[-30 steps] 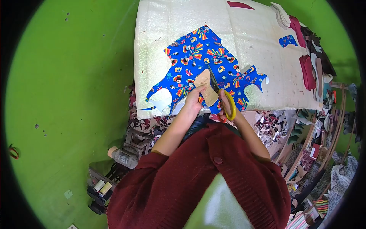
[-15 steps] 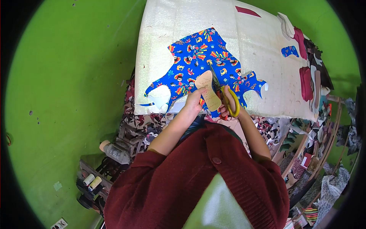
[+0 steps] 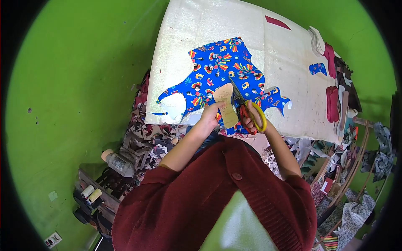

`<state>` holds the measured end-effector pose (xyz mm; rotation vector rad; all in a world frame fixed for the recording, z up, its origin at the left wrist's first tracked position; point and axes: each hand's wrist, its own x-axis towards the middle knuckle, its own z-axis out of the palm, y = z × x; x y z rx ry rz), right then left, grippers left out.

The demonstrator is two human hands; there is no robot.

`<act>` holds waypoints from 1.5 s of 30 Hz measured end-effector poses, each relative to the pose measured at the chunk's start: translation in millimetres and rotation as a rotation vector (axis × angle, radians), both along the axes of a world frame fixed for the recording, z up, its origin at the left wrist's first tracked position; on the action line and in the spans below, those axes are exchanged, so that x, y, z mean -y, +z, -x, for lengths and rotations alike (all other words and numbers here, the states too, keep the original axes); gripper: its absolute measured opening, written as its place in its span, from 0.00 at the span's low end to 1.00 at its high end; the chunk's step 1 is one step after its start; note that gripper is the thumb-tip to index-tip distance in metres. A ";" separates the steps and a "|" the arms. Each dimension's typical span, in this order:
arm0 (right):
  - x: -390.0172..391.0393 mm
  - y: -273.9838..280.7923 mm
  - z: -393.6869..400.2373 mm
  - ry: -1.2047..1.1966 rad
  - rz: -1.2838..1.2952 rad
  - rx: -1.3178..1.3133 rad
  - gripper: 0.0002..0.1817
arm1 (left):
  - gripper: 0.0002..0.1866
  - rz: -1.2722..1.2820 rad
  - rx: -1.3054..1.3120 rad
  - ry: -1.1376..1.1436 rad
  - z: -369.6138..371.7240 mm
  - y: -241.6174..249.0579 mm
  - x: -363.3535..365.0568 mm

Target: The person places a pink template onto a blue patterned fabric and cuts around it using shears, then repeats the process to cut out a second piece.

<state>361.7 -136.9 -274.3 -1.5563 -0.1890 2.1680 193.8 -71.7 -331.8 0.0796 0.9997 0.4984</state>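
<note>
A blue fabric piece [image 3: 228, 62] with a colourful figure print lies on the white-covered table, its edges cut in curves. My left hand [image 3: 210, 113] pinches a tan sole-shaped pattern [image 3: 226, 106] with handwriting on it, held against the fabric near the table's front edge. In my right hand [image 3: 250, 118] are scissors [image 3: 259, 117] with yellow and red handles, fingers through the loops. Their dark blades point up and left over the fabric, just right of the pattern, and look slightly parted. The fabric under the pattern is hidden.
A small blue printed cutout [image 3: 318, 69] lies at the table's right, near stacked dark red pieces [image 3: 332, 104] and pale pieces [image 3: 317, 39]. A red strip [image 3: 278, 22] is at the far edge. Scraps, a bottle [image 3: 119, 163] and thread spools [image 3: 94, 195] are below left.
The scissors' handles have spread a little and the blades sit beside the pattern's right edge. The pattern has turned slightly more upright in my left hand. The whole view has shifted a little.
</note>
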 end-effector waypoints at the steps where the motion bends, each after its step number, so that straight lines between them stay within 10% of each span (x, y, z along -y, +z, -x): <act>1: -0.4 -0.2 -1.5 0.012 0.002 -0.018 0.30 | 0.14 0.000 0.002 0.008 -0.4 0.2 0.9; 10: -9.5 -7.5 2.9 -0.116 -0.036 -0.245 0.34 | 0.12 -0.034 -0.111 0.024 -5.6 21.9 3.9; 45: -99.6 7.6 -85.6 0.649 0.109 -0.151 0.33 | 0.22 -0.111 -0.054 0.109 6.1 -9.2 7.8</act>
